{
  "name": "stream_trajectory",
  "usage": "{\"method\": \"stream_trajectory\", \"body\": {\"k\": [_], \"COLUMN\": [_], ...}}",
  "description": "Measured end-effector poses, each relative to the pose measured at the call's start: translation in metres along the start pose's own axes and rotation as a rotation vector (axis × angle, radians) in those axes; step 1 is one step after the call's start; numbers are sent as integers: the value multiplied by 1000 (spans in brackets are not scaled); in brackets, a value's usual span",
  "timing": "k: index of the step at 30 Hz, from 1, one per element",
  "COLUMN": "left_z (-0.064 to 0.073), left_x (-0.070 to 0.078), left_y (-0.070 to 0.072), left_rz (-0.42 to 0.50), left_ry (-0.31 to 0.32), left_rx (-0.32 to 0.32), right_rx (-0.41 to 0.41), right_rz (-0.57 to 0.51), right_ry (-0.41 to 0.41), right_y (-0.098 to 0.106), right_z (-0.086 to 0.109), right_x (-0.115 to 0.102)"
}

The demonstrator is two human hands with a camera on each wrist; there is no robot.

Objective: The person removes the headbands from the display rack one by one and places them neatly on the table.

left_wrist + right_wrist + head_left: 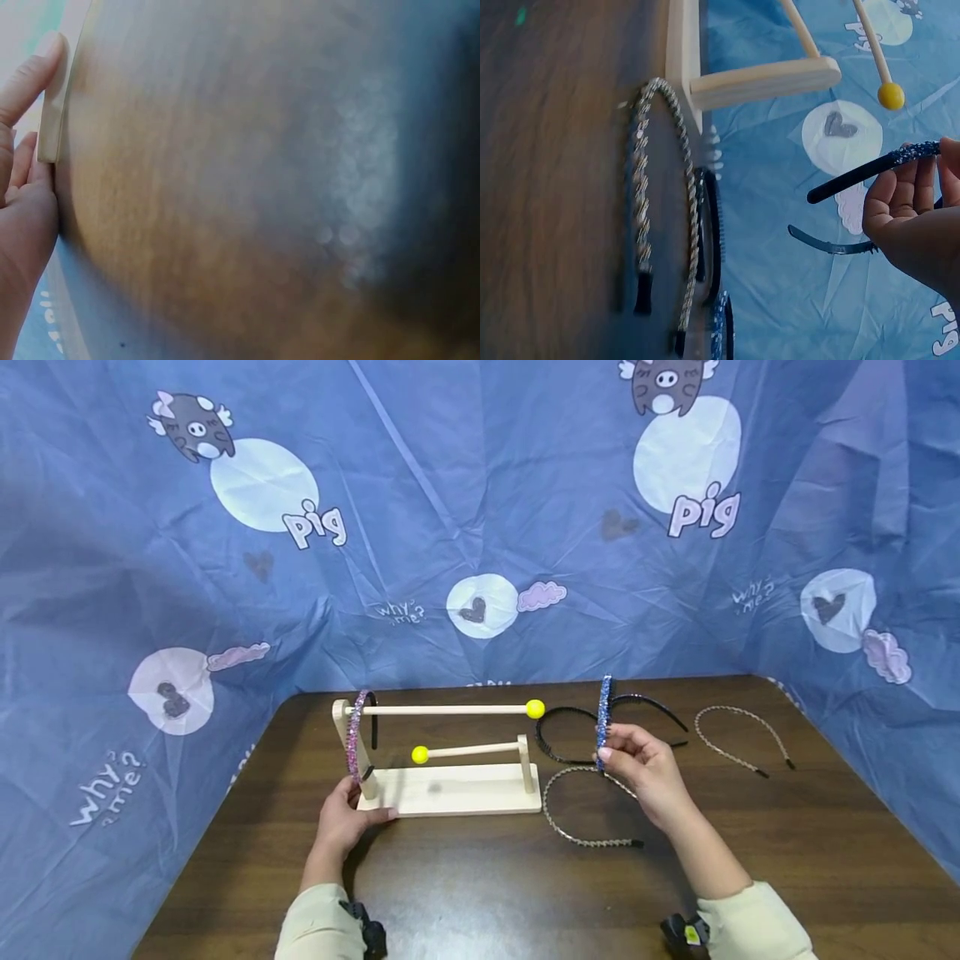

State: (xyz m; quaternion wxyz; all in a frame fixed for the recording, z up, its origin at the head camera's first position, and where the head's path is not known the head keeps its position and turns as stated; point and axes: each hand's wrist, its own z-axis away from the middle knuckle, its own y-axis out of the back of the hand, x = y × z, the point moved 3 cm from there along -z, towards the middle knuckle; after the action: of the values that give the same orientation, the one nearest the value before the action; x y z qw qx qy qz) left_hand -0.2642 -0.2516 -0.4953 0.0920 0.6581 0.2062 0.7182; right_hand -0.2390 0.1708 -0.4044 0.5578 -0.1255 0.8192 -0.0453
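A wooden headband stand (465, 791) has two horizontal rods with yellow ball ends. A pink glittery headband (352, 739) hangs at the left end of its longer upper rod. My left hand (345, 818) holds the left end of the base, thumb along the front edge; some of its fingers are hidden behind the wood. To the right of the stand, my right hand (651, 777) pinches a blue glittery headband (604, 706) by one side, raised above the table. Its two black tips point toward the stand in the right wrist view, apart from the rod's yellow ball (891, 96).
Right of the stand lie a gold braided headband (581, 841), a black headband (564, 709) and a dark headband (660, 703) partly behind my right hand. Another braided headband (738, 710) lies farther right. A blue printed cloth (420, 527) hangs behind the brown table (510, 893).
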Motion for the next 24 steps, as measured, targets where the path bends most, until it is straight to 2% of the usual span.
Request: {"method": "stream_trajectory", "body": {"k": [8, 13, 18, 24], "left_z": [-1, -2, -2, 3], "left_x": [5, 7, 5, 3], "left_y": [-13, -18, -14, -5], "left_rz": [10, 11, -3, -49], "left_ry": [-8, -10, -7, 16], "left_rx": [-13, -24, -44, -34], "right_rx": [8, -18, -42, -133], "right_rz": [188, 244, 314, 329], "right_ry": [12, 3, -12, -13], "right_y": [32, 54, 69, 77], "right_z": [18, 32, 42, 45], "right_x": [-9, -10, -8, -1]}}
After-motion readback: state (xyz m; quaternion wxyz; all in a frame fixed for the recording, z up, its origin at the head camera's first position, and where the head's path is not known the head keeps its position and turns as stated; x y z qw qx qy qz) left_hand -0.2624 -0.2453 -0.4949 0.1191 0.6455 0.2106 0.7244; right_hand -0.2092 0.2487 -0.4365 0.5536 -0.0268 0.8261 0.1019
